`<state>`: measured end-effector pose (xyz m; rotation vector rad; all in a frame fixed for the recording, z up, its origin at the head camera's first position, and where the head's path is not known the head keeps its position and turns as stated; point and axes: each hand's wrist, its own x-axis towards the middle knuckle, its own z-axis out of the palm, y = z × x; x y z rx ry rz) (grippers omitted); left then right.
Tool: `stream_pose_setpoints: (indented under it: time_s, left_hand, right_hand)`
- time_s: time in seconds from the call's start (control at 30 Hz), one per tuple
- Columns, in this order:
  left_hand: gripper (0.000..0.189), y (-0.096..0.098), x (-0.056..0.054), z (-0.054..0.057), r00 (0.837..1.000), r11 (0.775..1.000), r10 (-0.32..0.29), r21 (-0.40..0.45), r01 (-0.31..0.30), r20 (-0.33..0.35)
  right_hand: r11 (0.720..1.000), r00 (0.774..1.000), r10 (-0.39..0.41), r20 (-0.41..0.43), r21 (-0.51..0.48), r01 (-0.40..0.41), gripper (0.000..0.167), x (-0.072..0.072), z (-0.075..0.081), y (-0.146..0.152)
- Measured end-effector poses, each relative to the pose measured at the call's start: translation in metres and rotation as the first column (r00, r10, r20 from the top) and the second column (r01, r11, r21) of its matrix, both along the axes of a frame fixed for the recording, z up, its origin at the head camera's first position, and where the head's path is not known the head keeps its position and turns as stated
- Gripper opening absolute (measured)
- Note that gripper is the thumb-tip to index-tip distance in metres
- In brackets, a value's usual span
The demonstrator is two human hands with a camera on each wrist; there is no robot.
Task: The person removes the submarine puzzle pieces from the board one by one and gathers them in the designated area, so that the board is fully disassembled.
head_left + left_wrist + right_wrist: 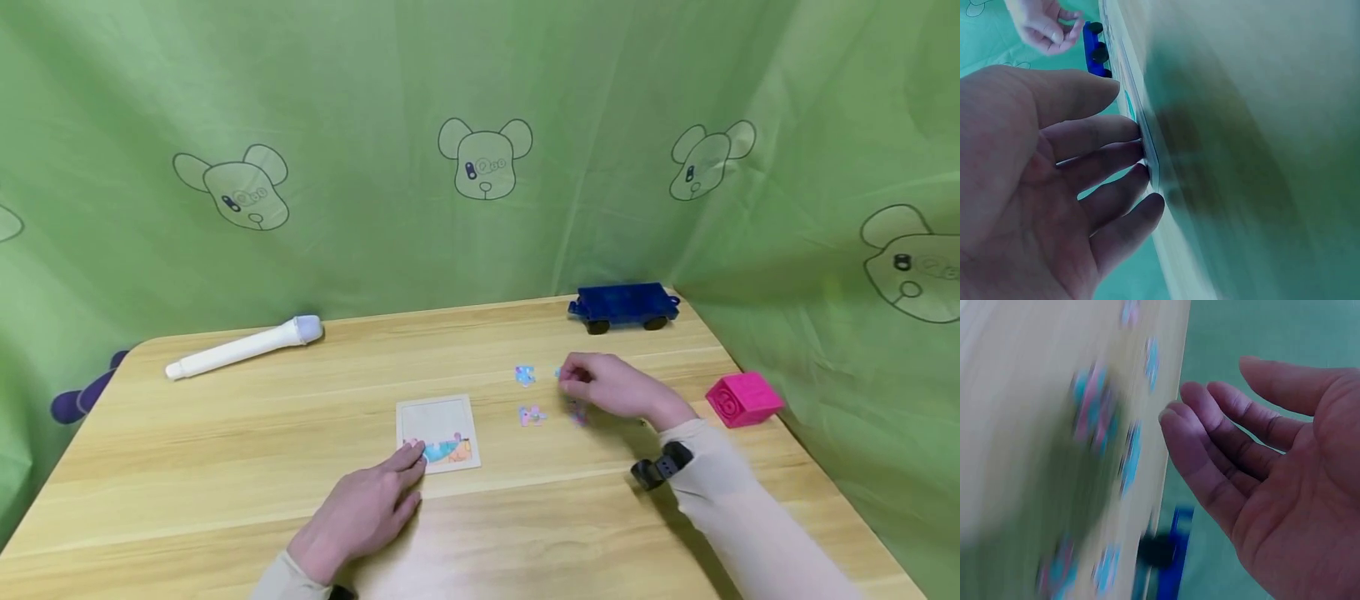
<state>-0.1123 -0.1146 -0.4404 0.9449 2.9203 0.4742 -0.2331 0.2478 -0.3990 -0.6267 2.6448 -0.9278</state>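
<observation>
A small square puzzle board (435, 412) lies on the table, with some picture pieces (448, 451) filling its near edge. My left hand (366, 510) rests its fingertips on the board's near-left corner, fingers fairly straight and thumb apart. Over to the right, my right hand (615, 387) hovers above loose puzzle pieces, its fingers loosely bent with nothing between them in the right wrist view. A blue piece (525, 375) and a pink piece (532, 415) lie between board and hand. Another pink piece (578, 413) shows partly under the right hand. Several pieces look blurred in the right wrist view.
A dark blue toy wagon (626, 305) stands at the far right edge. Near the right edge sits a pink block (744, 399). A white toy microphone (243, 347) lies at the back left. Green curtains (360, 250) hang behind and beside the wooden table (225, 450).
</observation>
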Motion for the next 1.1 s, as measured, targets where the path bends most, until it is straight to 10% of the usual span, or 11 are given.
stream_pose_setpoints:
  time_s: [0.57,1.1]
  left_hand:
    - [0.045,0.001,0.002,0.001,1.000,1.000,0.007,-0.010,-0.007,0.007]
    - [0.043,0.000,0.000,0.001,0.999,0.997,-0.029,0.066,0.026,0.044]
  right_hand:
    - [0.958,0.959,0.284,-0.001,0.036,-0.284,0.002,0.014,-0.010,-0.133]
    - [0.961,0.967,0.255,0.010,0.105,-0.254,0.011,0.023,-0.028,-0.177]
